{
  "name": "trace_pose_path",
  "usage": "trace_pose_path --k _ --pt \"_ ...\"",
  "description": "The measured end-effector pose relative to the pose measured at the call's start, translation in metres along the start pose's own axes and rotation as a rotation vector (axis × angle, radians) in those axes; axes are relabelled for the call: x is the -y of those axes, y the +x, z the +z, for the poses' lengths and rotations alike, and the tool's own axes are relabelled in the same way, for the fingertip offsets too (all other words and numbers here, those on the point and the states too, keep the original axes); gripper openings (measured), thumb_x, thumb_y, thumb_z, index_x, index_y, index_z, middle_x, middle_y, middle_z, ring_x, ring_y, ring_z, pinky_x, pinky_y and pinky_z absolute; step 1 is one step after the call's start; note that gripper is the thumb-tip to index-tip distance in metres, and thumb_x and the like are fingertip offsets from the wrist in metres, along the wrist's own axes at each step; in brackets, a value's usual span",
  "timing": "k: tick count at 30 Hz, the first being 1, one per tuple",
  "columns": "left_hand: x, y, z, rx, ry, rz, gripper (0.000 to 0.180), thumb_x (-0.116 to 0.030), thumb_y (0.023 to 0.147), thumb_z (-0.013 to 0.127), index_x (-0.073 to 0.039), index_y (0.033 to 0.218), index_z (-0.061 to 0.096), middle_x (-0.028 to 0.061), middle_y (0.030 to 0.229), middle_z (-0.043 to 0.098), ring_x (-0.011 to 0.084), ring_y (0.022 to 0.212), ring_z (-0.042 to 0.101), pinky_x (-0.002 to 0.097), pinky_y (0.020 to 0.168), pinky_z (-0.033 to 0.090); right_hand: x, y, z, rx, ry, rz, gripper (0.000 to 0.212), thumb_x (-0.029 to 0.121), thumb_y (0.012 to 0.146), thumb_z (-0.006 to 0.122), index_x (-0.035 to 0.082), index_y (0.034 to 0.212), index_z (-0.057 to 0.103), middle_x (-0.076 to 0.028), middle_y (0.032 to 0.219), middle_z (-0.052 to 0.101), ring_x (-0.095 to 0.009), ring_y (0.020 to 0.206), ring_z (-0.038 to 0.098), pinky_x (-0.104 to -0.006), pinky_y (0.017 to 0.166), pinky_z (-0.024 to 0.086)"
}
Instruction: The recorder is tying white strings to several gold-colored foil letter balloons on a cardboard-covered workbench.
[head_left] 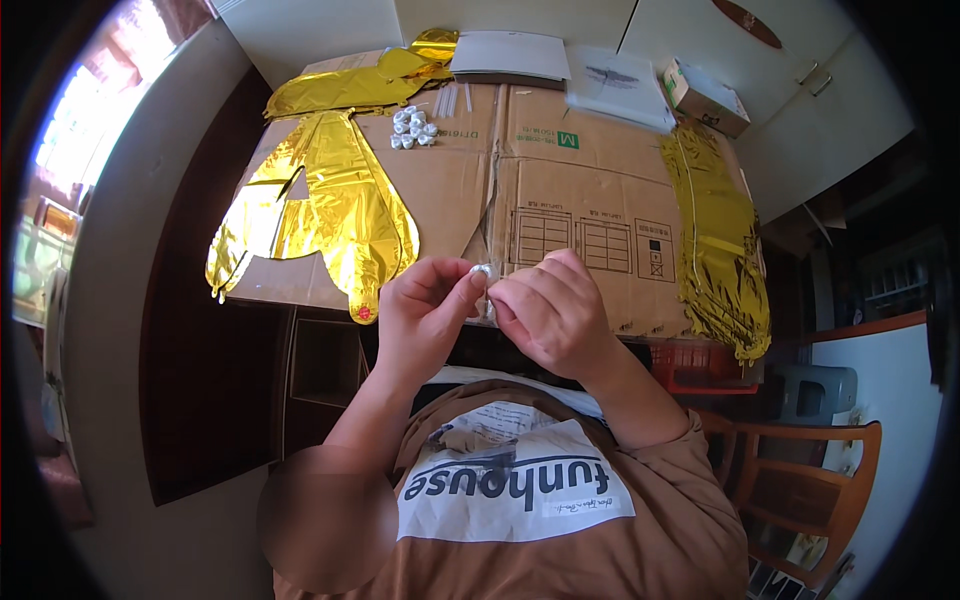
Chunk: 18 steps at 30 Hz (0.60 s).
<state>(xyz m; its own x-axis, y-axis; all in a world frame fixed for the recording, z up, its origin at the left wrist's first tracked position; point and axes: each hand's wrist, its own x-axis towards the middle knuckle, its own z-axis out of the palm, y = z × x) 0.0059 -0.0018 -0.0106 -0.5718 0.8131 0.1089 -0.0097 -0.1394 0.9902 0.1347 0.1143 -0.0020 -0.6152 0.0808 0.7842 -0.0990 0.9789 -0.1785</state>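
My left hand [425, 308] pinches a small shiny white bundle [483, 272] between thumb and forefinger, above the front edge of the cardboard. Close against it, my right hand [553, 312] is closed with its fingers curled in, also at the bundle; what its fingertips grip is partly hidden. To the left of my hands lies a flat gold foil balloon [335, 170] shaped like a letter, its lower tip near my left wrist. A little pile of similar white bundles [412, 128] sits farther back, beside several thin clear straws [452, 99].
Flattened cardboard [590, 180] covers the table. More gold foil lies at the back left [340, 92] and along the right edge [710, 230]. White stacked sheets [510, 55], a clear packet [620, 88] and a small box [705, 97] line the back. A wooden chair [805, 490] stands at the right.
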Motion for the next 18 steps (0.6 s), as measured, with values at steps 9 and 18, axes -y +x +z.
trace_pose_path --k 9,18 --pt "0.003 0.001 -0.01 0.138 0.112 -0.067 0.017 -0.012 0.092 0.063 0.004 0.099 0.063 0.0006 0.077 0.064 0.0043 0.068 0.056 0.0194 0.061 0.046 -0.02 0.01 0.002 0.083 0.294 0.103 0.017 0.004 0.074 0.07 0.005 0.089 0.062 -0.006 0.081 0.06 -0.021 0.075 0.061 -0.0328 0.069 0.05" --pt "0.025 0.023 -0.029 0.034 0.439 0.075 0.017 -0.012 0.089 0.065 0.002 0.099 0.066 0.0029 0.077 0.065 0.0056 0.069 0.059 0.0214 0.061 0.047 -0.053 0.012 0.047 0.38 1.104 0.957 0.008 0.007 0.087 0.067 0.0 0.092 0.065 -0.001 0.079 0.065 -0.007 0.072 0.062 -0.0221 0.066 0.052"
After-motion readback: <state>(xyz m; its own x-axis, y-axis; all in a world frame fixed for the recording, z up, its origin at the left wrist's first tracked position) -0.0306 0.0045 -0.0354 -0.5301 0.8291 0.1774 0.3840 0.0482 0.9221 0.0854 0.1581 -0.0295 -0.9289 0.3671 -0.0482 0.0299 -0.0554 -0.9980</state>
